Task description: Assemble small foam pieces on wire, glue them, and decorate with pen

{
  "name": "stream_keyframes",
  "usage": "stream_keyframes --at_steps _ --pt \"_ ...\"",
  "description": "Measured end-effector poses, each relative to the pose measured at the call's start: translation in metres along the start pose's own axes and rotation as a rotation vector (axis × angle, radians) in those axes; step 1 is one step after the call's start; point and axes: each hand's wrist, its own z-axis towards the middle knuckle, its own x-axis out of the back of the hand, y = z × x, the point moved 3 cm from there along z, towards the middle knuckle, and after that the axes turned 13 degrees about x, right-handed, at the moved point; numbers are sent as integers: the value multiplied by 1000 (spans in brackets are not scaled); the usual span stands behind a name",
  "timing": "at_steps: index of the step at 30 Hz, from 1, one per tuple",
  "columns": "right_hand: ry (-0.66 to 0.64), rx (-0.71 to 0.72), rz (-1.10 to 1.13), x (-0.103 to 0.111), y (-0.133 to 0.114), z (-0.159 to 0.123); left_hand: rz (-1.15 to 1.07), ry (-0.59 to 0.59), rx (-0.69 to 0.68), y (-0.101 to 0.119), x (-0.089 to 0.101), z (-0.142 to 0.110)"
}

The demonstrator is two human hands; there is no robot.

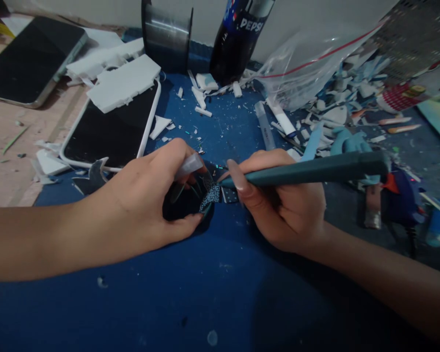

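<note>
My left hand (146,190) is curled at the middle of the blue work surface, its thumb and fingertips closed on a small dark piece speckled with pale blue (210,195). A frosted translucent part (189,166) shows at its index finger; whether it is a nail or a separate thing I cannot tell. My right hand (284,200) grips a dark green tapered tool (315,168) like a pen. The tool's narrow end meets the speckled piece, and its thick end points right. Beside the tip is a small dark dotted scrap (229,195). The inner fingers of my left hand are partly hidden.
White-framed phone (106,132) under white foam pieces (124,82), and another phone (33,58), lie left. Behind stand a clear-thread spool (167,36) and a Pepsi bottle (238,39). A clear zip bag (300,63), markers (280,117) and many scraps (333,115) fill the right.
</note>
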Motion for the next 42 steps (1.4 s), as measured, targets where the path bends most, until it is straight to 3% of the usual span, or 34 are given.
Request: stream_keyframes --at_steps 5,17,24,31,42 --pt "31 -1 52 -1 0 0 4 -11 21 1 1 0" --pt "-66 5 22 -1 0 1 10 -1 -10 1 0 1" --pt "7 -20 116 -2 0 1 -27 -6 -9 1 1 1" --pt "-48 6 71 -2 0 0 -26 7 -20 1 1 -1" --pt "-29 -9 122 -2 -1 2 -24 59 -57 -3 -2 0"
